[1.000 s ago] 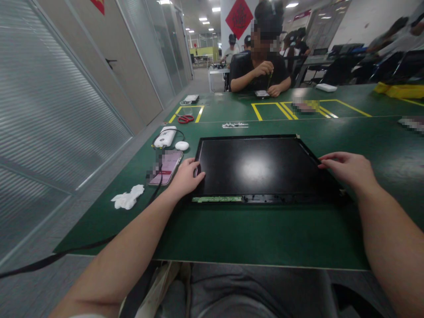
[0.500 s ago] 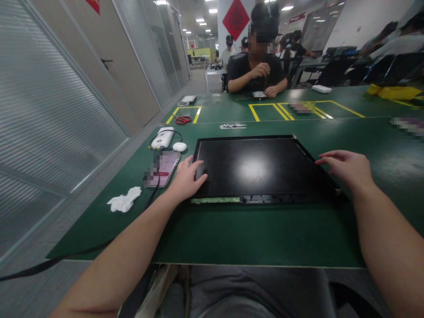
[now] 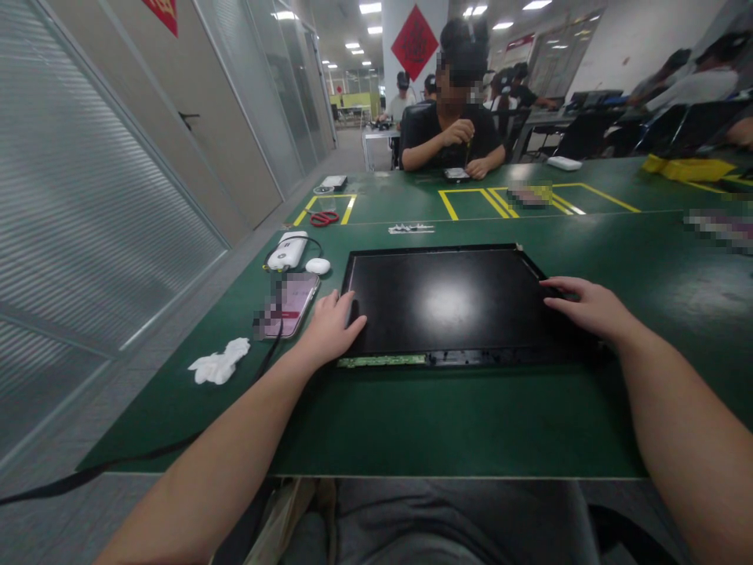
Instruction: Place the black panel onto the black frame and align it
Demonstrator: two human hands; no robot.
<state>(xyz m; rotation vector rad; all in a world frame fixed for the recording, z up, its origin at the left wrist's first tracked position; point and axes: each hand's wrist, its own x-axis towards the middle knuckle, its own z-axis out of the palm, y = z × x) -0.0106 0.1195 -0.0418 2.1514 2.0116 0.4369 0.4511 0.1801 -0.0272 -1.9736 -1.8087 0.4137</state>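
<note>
A black flat display panel (image 3: 429, 306) lies face up on the green table in front of me, with glare on its screen. A narrow green circuit board strip (image 3: 382, 361) runs along the left part of its near edge. My left hand (image 3: 332, 326) grips the panel's left edge, its thumb over the screen side. On the opposite side, my right hand (image 3: 582, 306) has its thumb and fingers closed at the right edge. The undersides of both hands' fingers are hidden.
Left of the panel are a phone (image 3: 294, 306), a white power bank (image 3: 288, 251), a white earbud case (image 3: 318, 267) and crumpled tissue (image 3: 220, 361). Red-handled scissors (image 3: 324, 219) and small white strips (image 3: 411, 229) lie farther back. Across the table sits a person (image 3: 452, 133).
My right hand has moved left and closed onto the panel's right edge. My left hand stays at the left edge with little change. The view has shifted slightly.
</note>
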